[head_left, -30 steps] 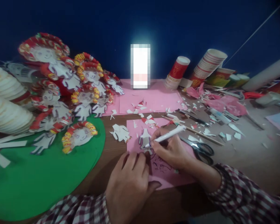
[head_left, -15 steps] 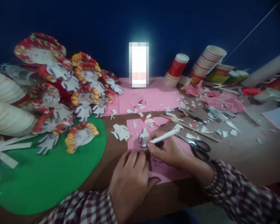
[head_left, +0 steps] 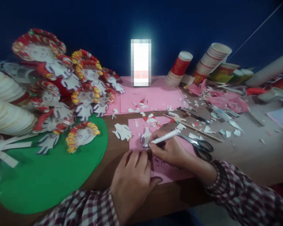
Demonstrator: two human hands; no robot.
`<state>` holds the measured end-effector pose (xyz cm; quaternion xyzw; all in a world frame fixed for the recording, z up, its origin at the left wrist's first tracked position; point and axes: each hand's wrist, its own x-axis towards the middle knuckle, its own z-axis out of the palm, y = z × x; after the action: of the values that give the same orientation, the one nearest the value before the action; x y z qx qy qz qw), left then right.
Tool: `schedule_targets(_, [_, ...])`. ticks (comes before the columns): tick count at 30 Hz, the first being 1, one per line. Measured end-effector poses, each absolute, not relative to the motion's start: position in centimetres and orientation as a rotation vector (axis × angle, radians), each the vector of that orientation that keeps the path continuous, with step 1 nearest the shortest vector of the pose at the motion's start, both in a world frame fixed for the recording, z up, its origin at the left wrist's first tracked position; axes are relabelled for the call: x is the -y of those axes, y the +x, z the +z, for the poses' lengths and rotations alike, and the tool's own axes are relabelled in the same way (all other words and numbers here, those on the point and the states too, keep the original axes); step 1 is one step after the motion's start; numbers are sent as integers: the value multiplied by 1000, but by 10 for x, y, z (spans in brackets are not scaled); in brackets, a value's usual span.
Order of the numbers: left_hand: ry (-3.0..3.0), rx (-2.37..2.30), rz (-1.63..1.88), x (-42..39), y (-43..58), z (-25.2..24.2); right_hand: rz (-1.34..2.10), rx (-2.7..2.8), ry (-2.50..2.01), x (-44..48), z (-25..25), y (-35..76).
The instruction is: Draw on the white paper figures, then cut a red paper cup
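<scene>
In the head view my right hand (head_left: 171, 149) is closed around a white marker (head_left: 166, 137). Its tip touches the edge of a small white paper body cutout (head_left: 145, 135), which has a dark outline. The cutout lies on a pink sheet (head_left: 165, 174) with dark pen marks. My left hand (head_left: 132, 179) rests palm down at the near side of the cutout, fingers bent over the sheet and thumb apart; its fingertips are partly hidden. Left of the sheet lies another white paper cutout (head_left: 122, 132).
Scissors (head_left: 200, 146) lie right of the sheet, near a wooden stick (head_left: 200, 131) and paper scraps. A green board (head_left: 49, 179) carries paper dolls (head_left: 85, 136) at left. Paper cups (head_left: 212, 59) are stacked behind, beside a bright blurred screen (head_left: 141, 61).
The marker tip has shifted slightly down and left along the cutout's edge. My left hand stays in place. The whole view has tilted a little.
</scene>
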<state>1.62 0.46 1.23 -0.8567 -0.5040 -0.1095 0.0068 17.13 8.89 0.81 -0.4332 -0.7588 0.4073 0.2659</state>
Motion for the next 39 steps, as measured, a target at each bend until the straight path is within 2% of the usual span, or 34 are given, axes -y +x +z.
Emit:
schedule_targets(28, [-2649,1555,-334,-5,16,12,1047,2048,-1190,-90,8,172])
schedule_targets(39, [-2666,1580,-311,-5,16,14,1213,1824,-1209,-91,13,171])
